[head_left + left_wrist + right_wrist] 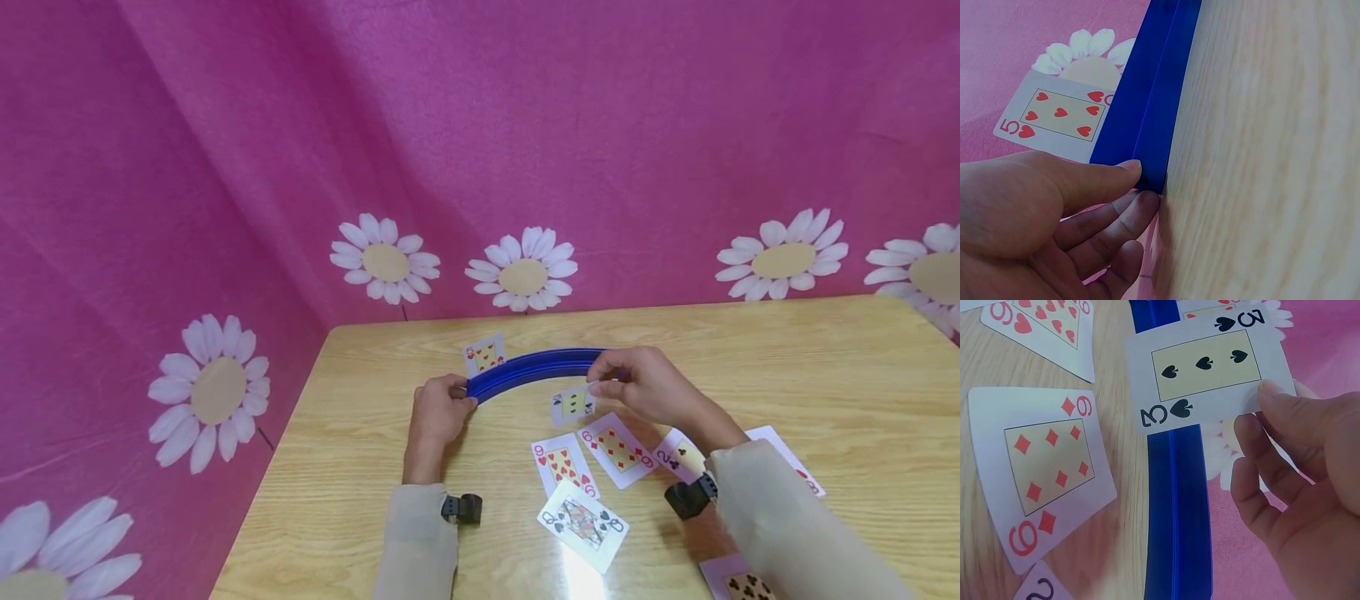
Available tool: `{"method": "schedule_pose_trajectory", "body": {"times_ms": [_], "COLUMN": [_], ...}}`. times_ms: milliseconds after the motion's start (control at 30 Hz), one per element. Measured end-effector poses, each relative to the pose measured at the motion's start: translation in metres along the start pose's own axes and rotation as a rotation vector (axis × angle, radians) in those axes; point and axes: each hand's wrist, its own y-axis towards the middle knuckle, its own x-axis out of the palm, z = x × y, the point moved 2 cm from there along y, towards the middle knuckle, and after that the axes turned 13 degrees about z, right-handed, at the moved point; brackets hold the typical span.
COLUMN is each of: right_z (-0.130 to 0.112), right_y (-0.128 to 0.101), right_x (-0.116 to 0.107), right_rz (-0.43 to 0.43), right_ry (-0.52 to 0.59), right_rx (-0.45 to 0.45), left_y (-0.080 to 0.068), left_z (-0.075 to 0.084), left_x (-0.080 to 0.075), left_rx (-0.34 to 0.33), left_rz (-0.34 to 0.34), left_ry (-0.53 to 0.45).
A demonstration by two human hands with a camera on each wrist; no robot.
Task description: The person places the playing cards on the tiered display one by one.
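A curved blue card holder stands on the wooden table, with a five of hearts upright at its left part. My left hand grips the holder's left end; in the left wrist view the thumb lies on its face and the fingertips curl at its lower corner. Near the holder's right part, my right hand pinches a three of spades by one edge between thumb and fingers. That card is face toward me, in front of the holder and tilted. Part of the holder's right end is hidden by the right hand.
Face-up cards lie on the table nearer me: nine of hearts, six of diamonds, queen of spades, two of clubs, and others partly under the right arm. A pink flowered cloth hangs behind the table.
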Motion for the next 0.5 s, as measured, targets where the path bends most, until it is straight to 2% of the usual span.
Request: {"method": "schedule_pose_trajectory", "body": {"times_ms": [500], "right_z": [0.005], "right_y": [0.016], "right_x": [0.014], "right_rz": [0.019], "right_ry": [0.059], "right_rx": [0.006], "left_y": [0.001], "left_z": [-0.002], "left_x": [0.002], "left_rx": [0.007], "left_rz": [0.004], "left_ry": [0.013]}}
